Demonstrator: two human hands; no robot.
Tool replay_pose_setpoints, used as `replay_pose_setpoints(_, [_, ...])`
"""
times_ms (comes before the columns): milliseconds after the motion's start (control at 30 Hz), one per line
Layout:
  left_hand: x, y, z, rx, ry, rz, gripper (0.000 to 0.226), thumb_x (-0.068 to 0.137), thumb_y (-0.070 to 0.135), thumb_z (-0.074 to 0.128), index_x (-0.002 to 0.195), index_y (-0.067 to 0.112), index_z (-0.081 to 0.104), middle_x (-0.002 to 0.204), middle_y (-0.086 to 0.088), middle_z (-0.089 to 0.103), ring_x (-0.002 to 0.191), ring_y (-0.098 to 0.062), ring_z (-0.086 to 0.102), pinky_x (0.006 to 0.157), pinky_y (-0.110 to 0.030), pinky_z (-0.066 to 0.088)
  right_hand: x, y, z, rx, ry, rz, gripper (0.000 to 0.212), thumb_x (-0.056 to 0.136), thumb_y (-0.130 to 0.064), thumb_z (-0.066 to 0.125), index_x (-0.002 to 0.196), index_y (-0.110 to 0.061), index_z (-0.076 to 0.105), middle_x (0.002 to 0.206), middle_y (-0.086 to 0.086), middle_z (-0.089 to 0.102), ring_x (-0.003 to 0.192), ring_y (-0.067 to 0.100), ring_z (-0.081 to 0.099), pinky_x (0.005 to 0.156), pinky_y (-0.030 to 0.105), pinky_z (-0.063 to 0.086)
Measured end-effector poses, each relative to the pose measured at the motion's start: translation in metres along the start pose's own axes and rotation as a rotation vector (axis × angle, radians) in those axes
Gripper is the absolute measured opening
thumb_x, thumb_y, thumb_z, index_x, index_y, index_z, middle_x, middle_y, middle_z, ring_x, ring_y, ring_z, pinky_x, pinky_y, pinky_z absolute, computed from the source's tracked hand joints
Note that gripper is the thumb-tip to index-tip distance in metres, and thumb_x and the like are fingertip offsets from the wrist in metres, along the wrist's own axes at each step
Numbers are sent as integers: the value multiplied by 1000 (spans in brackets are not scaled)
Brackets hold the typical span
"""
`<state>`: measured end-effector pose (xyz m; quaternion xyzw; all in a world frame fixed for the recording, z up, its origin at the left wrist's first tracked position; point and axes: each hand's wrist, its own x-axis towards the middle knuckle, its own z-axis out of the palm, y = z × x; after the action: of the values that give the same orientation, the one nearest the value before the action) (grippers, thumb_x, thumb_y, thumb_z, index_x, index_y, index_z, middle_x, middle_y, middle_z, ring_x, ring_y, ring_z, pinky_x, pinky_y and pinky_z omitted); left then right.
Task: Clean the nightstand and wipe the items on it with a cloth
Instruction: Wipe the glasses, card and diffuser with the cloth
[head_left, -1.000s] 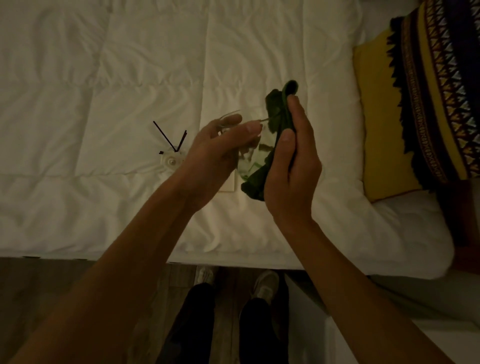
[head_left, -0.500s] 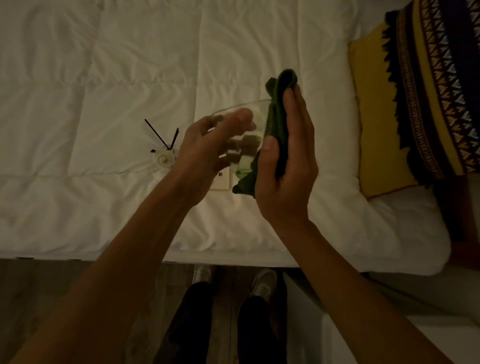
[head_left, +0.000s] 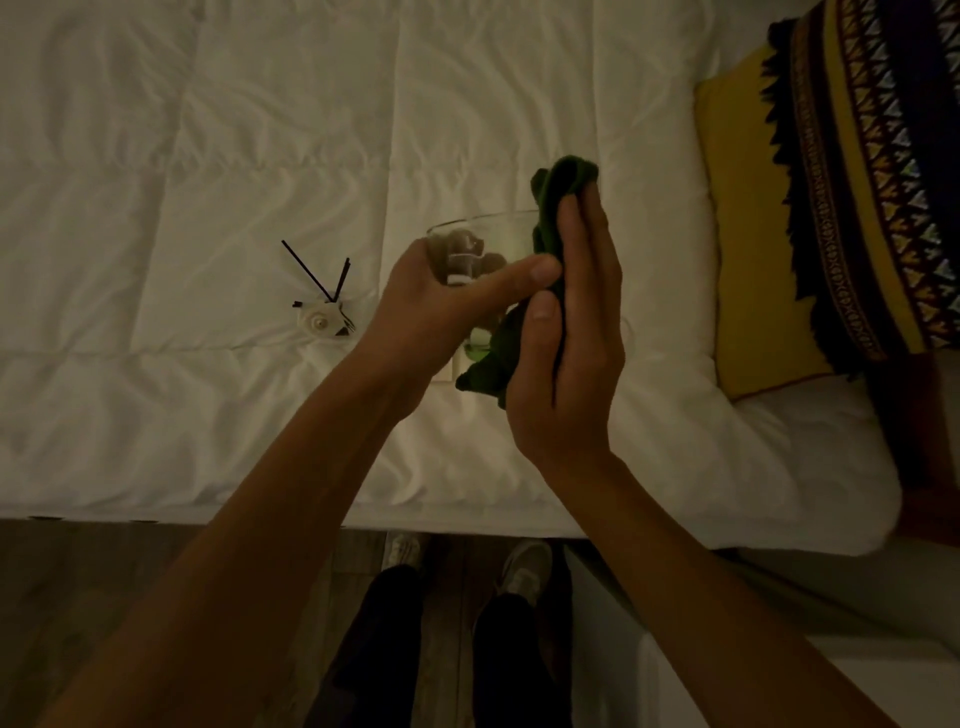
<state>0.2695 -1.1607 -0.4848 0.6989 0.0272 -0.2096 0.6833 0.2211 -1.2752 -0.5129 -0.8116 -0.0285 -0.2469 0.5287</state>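
Observation:
Over the white bed, my left hand (head_left: 441, 306) grips a clear glass (head_left: 483, 244) with its rim tilted up and away from me. My right hand (head_left: 566, 343) holds a dark green cloth (head_left: 553, 208) flat against the right side of the glass, fingers straight along it. The cloth's lower end (head_left: 485, 371) hangs below the glass. A small white reed diffuser (head_left: 319, 319) with thin black sticks lies on the duvet left of my hands. A small pale flat object (head_left: 445, 371) lies on the duvet, mostly hidden under my left wrist.
The white duvet (head_left: 208, 156) covers the bed ahead. A yellow pillow (head_left: 748, 234) and a dark patterned blanket (head_left: 872, 156) lie at the right. The white nightstand corner (head_left: 779, 686) shows at bottom right. My legs and shoes (head_left: 524, 566) stand on the wood floor.
The glass has turned in my left hand so its rim faces up more. My right hand has slid the cloth along the side of the glass.

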Motion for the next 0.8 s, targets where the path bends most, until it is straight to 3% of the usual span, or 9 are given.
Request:
replay_pose_setpoints(133, [-6,-3,-5,-85,-87,3,40,84,30,73,113,5,61,98,-5,70,93,-23,70,81,-34,56,2,8,-5,51,4,-7,49,102,-7,33,147,11,35,155,30,36,148,30,35,121,34,31])
replay_pose_setpoints(233, [-6,0,-3,-169,-170,2,42,88,17,66,125,2,55,107,-8,69,100,-25,69,85,-37,57,3,15,-9,57,2,-6,49,103,-6,31,149,11,31,155,31,36,148,31,35,121,32,29])
replay_pose_setpoints(367, [-1,7,5,-69,-114,-74,61,75,31,75,131,19,53,102,7,74,98,-18,73,80,-31,60,-1,20,-13,28,2,-8,49,105,-8,31,150,11,27,157,32,31,151,30,29,122,28,26])
replay_pose_setpoints(533, [1,3,8,33,39,-54,82,62,42,88,133,19,55,115,2,70,100,-10,72,80,-24,58,-5,21,-20,-64,-12,-29,50,104,-10,34,150,7,30,158,31,29,152,39,23,125,45,22])
replay_pose_setpoints(600, [1,-2,8,-24,68,-85,77,67,34,88,134,15,54,117,-1,71,103,-15,72,85,-30,59,-3,20,-20,-109,-19,-75,49,102,-9,36,149,5,32,158,28,30,152,40,23,125,44,20])
replay_pose_setpoints(700, [5,-6,10,-133,-13,-126,66,78,22,71,137,1,50,124,-14,65,108,-24,67,89,-38,54,-3,18,-18,-143,-8,-159,47,99,-6,42,144,6,38,153,23,34,147,45,29,124,43,22])
replay_pose_setpoints(800, [8,-5,10,-147,-98,-136,69,79,24,69,141,3,46,133,-16,61,116,-28,64,94,-41,53,-4,17,-17,-124,13,-156,47,98,-5,43,143,7,38,152,20,32,147,43,28,124,44,24])
